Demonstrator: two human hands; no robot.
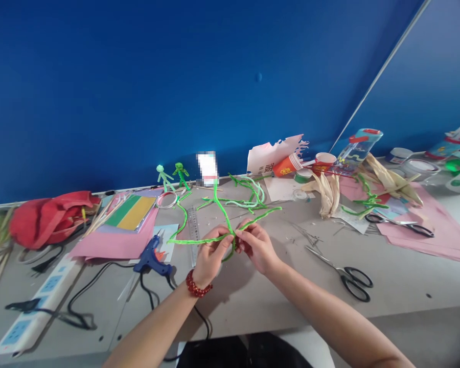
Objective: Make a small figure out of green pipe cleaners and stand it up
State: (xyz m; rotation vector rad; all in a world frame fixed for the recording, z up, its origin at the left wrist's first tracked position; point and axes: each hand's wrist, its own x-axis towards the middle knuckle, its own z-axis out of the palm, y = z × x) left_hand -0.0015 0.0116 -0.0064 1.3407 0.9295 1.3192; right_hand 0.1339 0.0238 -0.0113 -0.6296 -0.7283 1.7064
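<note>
Several bright green pipe cleaners (223, 208) meet at one point between my hands, above the table. My left hand (211, 254), with a red bead bracelet on its wrist, pinches them near the crossing. One long stem reaches out to the left and bends back upward. My right hand (257, 247) pinches the same junction from the other side, and a green stem sticks out past it to the upper right. Fingers partly hide the joint itself. Beyond my hands lie loose green and pale green pipe cleaners (249, 197). Two small green pipe-cleaner figures (181, 175) stand by the wall.
A blue glue gun (152, 258) and a power strip (38, 301) with black cables lie left. Coloured sheets (128, 217) and a red bag (49, 219) are behind them. Black-handled scissors (352, 281), dried husks (325, 194) and paper cups (287, 166) sit right. A clear ruler (192, 232) lies beside my left hand.
</note>
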